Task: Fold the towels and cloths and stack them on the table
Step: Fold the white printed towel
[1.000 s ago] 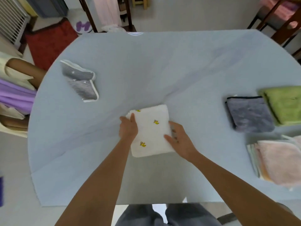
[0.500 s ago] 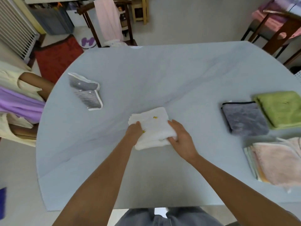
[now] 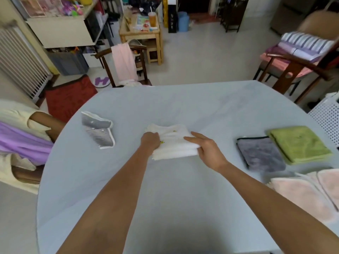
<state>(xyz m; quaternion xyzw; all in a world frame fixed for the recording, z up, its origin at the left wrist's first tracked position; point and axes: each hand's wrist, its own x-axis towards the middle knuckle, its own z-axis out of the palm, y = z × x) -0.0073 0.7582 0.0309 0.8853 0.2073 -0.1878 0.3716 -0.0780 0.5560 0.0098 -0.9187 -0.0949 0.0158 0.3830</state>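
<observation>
A white cloth with small yellow prints (image 3: 174,142) lies folded in the middle of the pale blue table (image 3: 183,107). My left hand (image 3: 150,142) grips its left edge with curled fingers. My right hand (image 3: 207,149) pinches its right edge, index finger stretched over the top. A folded grey cloth (image 3: 260,154), a folded green towel (image 3: 299,143) and a stack of pink towels (image 3: 308,193) lie on the right. A grey striped cloth with white trim (image 3: 98,132) lies on the left.
A chair with a pink cloth draped on it (image 3: 124,63) stands behind the table. Another chair piled with towels (image 3: 300,52) is at the back right. A person in purple and cream sits at the left edge (image 3: 22,142).
The near half of the white cloth has been folded over, making it smaller. Both hands moved from lying flat on it to gripping its side edges. The camera tilted up.
</observation>
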